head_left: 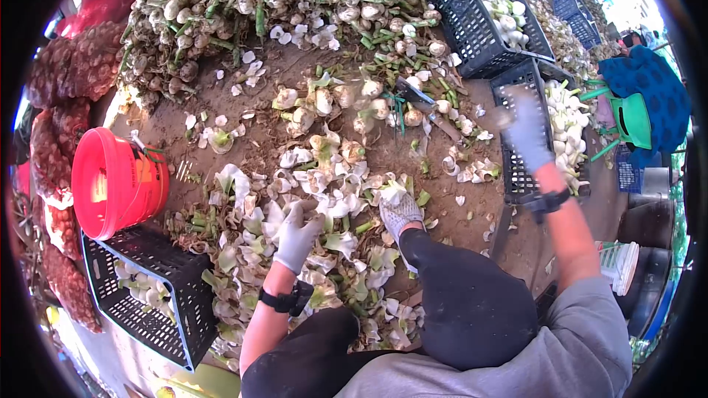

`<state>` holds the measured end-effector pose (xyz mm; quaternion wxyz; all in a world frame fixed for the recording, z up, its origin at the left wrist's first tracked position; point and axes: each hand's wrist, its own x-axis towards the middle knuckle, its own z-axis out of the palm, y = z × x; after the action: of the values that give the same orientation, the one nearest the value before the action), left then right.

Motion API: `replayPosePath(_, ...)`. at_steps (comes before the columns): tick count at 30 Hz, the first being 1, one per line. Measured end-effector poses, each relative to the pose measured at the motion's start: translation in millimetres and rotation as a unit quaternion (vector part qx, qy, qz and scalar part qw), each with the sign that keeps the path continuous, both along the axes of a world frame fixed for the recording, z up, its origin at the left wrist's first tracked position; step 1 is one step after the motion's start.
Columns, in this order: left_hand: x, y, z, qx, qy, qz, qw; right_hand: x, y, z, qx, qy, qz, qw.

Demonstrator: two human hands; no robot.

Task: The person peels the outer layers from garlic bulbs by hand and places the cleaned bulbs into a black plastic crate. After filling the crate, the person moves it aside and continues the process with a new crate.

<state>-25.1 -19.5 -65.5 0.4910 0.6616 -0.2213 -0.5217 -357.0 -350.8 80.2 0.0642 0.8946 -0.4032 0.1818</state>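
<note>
My left hand [296,239], in a pale work glove, hovers low over a heap of garlic skins [339,239], its fingers loosely apart and nothing seen in them. Out to the right, my right hand [526,133], gloved as well, is smeared by motion over the near side of a dark crate [520,169]. Trimmed white garlic [566,129] fills that crate, and I cannot tell whether the hand holds anything. Between my hands, a patterned shoe [400,212] rests among the peelings. A dark-bladed tool [417,92] lies by untrimmed bulbs [324,99] ahead.
A big pile of garlic with stalks [280,0] rises at the back. Another crate of garlic [472,29] stands at the back right. On the left are a red bucket [107,184], a tipped crate [195,302] and mesh sacks [74,66]. A green chair [633,119] is far right.
</note>
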Motion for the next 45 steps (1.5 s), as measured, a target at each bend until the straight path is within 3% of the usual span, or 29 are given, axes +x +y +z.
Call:
replayPosePath(1,0,-4,-4,-0.003,-0.018,-0.013,1.000,24,7,-46,0.190,-0.077,0.070,0.976)
replayPosePath(2,0,-7,-6,-0.006,-0.036,-0.025,0.999,67,35,-51,0.416,-0.097,0.075,0.901)
replayPosePath(3,-2,-10,1,-0.005,-0.037,-0.026,0.999,110,63,-56,0.600,-0.105,0.022,0.793)
replayPosePath(5,0,-9,2,-0.012,-0.015,-0.020,1.000,154,83,-136,0.344,0.020,0.184,0.920)
replayPosePath(7,4,-4,-10,-0.044,0.025,-0.003,0.999,177,86,-183,0.380,-0.019,0.178,0.907)
replayPosePath(9,4,-4,-6,-0.067,-0.034,0.028,0.997,193,71,-223,0.379,-0.093,0.213,0.896)
replayPosePath(10,4,-6,-1,-0.079,-0.064,0.041,0.994,204,83,-176,0.563,-0.193,0.099,0.797)
replayPosePath(12,4,-15,27,-0.075,-0.039,0.058,0.995,211,96,-128,0.786,-0.317,0.020,0.530)
replayPosePath(13,5,-20,30,-0.107,-0.060,0.061,0.991,218,101,-117,0.833,-0.321,0.070,0.445)
replayPosePath(14,4,-25,32,-0.139,-0.081,0.064,0.985,218,107,-104,0.851,-0.310,0.044,0.422)
replayPosePath(15,-2,-34,54,-0.161,-0.051,0.111,0.979,223,119,-83,0.849,-0.303,0.063,0.429)
replayPosePath(16,0,-34,51,-0.166,-0.105,0.107,0.975,226,127,-73,0.846,-0.297,0.082,0.434)
replayPosePath(18,3,-35,50,-0.172,-0.212,0.094,0.957,226,136,-81,0.894,-0.330,0.088,0.288)
replayPosePath(19,-6,-36,67,-0.168,-0.158,0.149,0.962,226,141,-83,0.910,-0.344,0.091,0.212)
replayPosePath(22,-5,-26,58,-0.137,-0.308,0.116,0.934,233,166,-69,0.880,-0.369,0.026,0.298)
replayPosePath(23,-6,-25,58,-0.163,-0.323,0.119,0.925,236,172,-93,0.856,-0.405,0.072,0.312)
replayPosePath(26,-7,-22,58,-0.175,-0.276,0.156,0.932,241,178,-110,0.860,-0.425,0.067,0.274)
replayPosePath(27,-5,-21,57,-0.177,-0.284,0.148,0.931,240,177,-103,0.863,-0.415,0.114,0.263)
replayPosePath(30,-1,-17,56,-0.165,-0.321,0.124,0.925,237,179,-85,0.851,-0.399,0.118,0.322)
replayPosePath(33,-2,-16,57,-0.139,-0.395,0.106,0.902,242,178,-104,0.785,-0.408,0.192,0.424)
replayPosePath(36,-3,-18,56,-0.157,-0.461,0.094,0.869,238,170,-103,0.824,-0.333,0.127,0.440)
replayPosePath(38,0,-17,57,-0.154,-0.473,0.084,0.863,235,168,-94,0.832,-0.340,0.136,0.416)
replayPosePath(39,1,-17,56,-0.146,-0.425,0.092,0.889,235,168,-90,0.836,-0.342,0.142,0.404)
replayPosePath(41,3,-15,52,-0.127,-0.325,0.107,0.931,231,159,-93,0.738,-0.278,0.261,0.556)
replayPosePath(43,1,-16,49,-0.173,-0.265,0.136,0.939,228,156,-96,0.745,-0.247,0.254,0.565)
replayPosePath(45,0,-17,50,-0.194,-0.136,0.166,0.957,226,155,-100,0.857,-0.253,0.121,0.432)
